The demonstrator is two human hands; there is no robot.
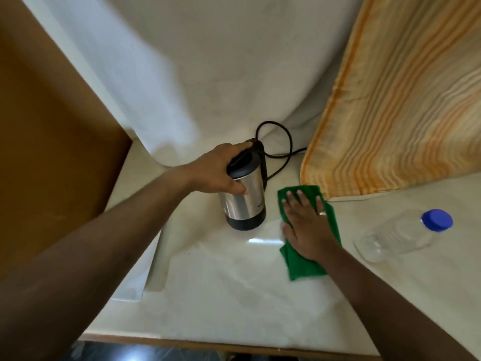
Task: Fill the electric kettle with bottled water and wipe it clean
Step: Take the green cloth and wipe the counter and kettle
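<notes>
Broad glossy cream counter (pixel 234 295) underfoot of everything, edged in brown wood at the near side. Tall brown wooden panel (pixel 52 126) on the far left; white draped cloth (pixel 208 61) hanging behind. Large orange-and-cream striped towel (pixel 403 100) slung down on the right, lower edge reaching the counter just behind the green cloth.

Upright cylindrical stainless-steel electric kettle (pixel 246 201) with black lid and black base, standing on the counter near the centre, handle turned away toward the back. Black power cord (pixel 283 142) looping behind it across the counter.

Clear plastic water bottle (pixel 395 237) with a blue screw cap, well apart from the kettle at the right, cap on, tilted in this wide view; water level inside not readable.

Folded green cleaning cloth (pixel 309 267) flat on the counter just right of the kettle, not touching it.

Left hand (pixel 216 170) wrapped over the kettle's top, grip closed round the lid and upper wall, fingertips on the steel. Right hand (pixel 307 225) spread flat, fingers extended, palm pressed down on the green cloth; grip open, nothing clasped.
</notes>
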